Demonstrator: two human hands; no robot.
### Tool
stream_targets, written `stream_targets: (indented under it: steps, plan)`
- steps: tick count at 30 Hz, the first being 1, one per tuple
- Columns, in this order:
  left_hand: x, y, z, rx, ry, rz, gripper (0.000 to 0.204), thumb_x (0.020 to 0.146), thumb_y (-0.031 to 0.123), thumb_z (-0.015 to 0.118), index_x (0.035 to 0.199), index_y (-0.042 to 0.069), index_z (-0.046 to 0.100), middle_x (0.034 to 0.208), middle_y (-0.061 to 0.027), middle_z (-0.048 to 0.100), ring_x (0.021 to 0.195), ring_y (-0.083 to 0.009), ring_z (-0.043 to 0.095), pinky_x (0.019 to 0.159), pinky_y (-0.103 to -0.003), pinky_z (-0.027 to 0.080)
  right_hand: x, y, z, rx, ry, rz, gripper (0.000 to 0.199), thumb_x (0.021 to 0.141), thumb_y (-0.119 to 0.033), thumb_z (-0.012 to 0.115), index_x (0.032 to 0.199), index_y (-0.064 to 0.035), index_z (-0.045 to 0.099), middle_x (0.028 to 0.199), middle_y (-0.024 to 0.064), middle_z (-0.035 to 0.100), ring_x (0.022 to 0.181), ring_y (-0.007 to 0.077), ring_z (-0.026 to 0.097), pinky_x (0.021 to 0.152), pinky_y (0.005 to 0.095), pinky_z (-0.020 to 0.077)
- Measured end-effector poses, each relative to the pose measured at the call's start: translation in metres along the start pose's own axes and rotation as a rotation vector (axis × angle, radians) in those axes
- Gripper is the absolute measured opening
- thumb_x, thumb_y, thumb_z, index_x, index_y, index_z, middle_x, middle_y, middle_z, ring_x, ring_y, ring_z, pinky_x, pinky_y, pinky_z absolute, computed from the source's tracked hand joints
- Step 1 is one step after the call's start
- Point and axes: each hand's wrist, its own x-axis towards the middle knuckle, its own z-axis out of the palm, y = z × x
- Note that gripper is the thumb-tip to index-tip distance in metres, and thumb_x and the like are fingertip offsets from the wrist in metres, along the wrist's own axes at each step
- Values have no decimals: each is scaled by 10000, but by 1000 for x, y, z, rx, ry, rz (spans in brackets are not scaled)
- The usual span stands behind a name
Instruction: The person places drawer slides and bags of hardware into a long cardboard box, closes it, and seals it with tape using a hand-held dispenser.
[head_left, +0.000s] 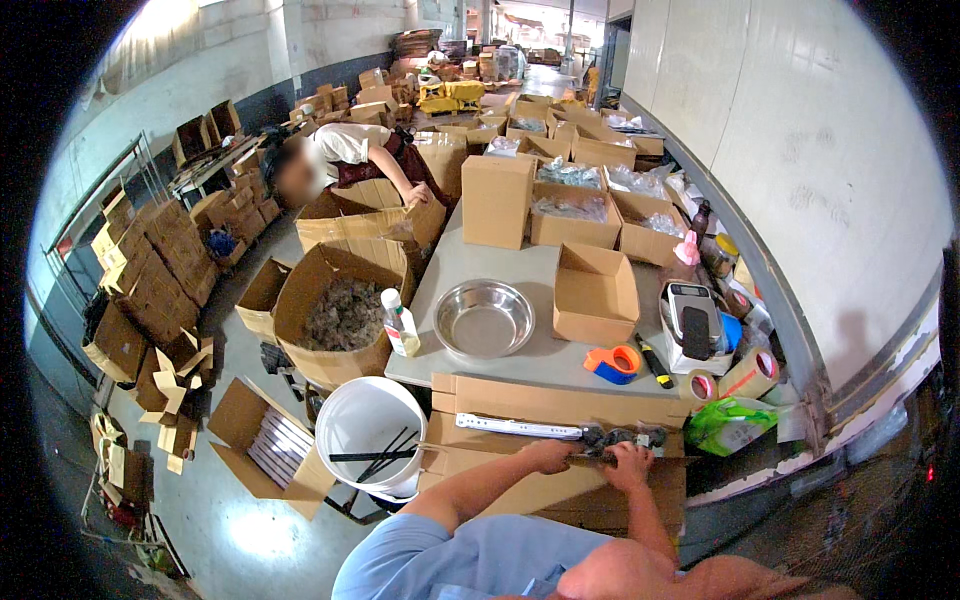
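A long silvery metal rail [520,427], like a drawer slide, lies across flattened cardboard [480,465] at the near side of the table. Against its right end sit dark grey, clumped pieces [597,438], too small to name. My left hand [548,457] is closed just below the rail's right end; what its fingers hold, if anything, is hidden. Beside it to the right, my right hand [630,466] bends its fingers down at the near edge of the dark pieces. Its fingertips are partly hidden, and I cannot make out what they grip.
Behind the cardboard stand a steel bowl [484,318], a bottle [400,325], an open carton [595,295], an orange-and-blue tape dispenser [613,365] and a yellow-black cutter [655,362]. A white bucket [370,430] is at left. A co-worker [345,150] leans over large cartons.
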Motion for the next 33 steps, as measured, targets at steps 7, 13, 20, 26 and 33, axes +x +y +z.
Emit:
stream_targets:
  steps: [7, 13, 20, 26, 33]
  plan:
    - [7, -17, 6, -53, -84, -16, 517, 731, 246, 629, 1209, 88, 514, 1082, -215, 595, 1004, -360, 565, 863, -459, 436, -5, -10, 1, 34, 82, 9, 362, 666, -335, 729, 1008, -244, 650, 1134, -1, 521, 1102, 255, 412, 967, 492, 214]
    - [18, -29, 22, -58, -105, 102, 713, 711, 314, 686, 1330, 108, 397, 1176, -224, 546, 1098, -363, 512, 935, -442, 403, -9, -4, 18, 20, 181, 15, 406, 604, -349, 771, 980, -263, 643, 1096, -24, 523, 1091, 232, 424, 969, 508, 213]
    - [15, -35, 36, 53, -13, 1, 749, 743, 383, 649, 1374, 137, 330, 1321, -220, 426, 1207, -397, 409, 995, -466, 360, -9, 0, 29, 26, 167, 19, 416, 586, -282, 766, 978, -262, 630, 1084, -16, 505, 1093, 249, 412, 971, 491, 210]
    - [-2, -18, 26, 27, -62, -65, 688, 773, 381, 623, 1365, 175, 341, 1390, -160, 346, 1277, -359, 331, 960, -589, 334, -12, -3, 32, -20, 197, -9, 426, 561, -247, 744, 970, -246, 626, 1093, -8, 499, 1087, 256, 403, 981, 477, 214]
    - [-37, 35, -15, 150, -85, -211, 636, 802, 323, 595, 1363, 178, 334, 1370, -127, 379, 1255, -331, 373, 919, -625, 346, -13, 4, 35, 24, 209, -11, 441, 553, -259, 745, 977, -232, 627, 1100, 2, 499, 1097, 254, 411, 1008, 494, 198]
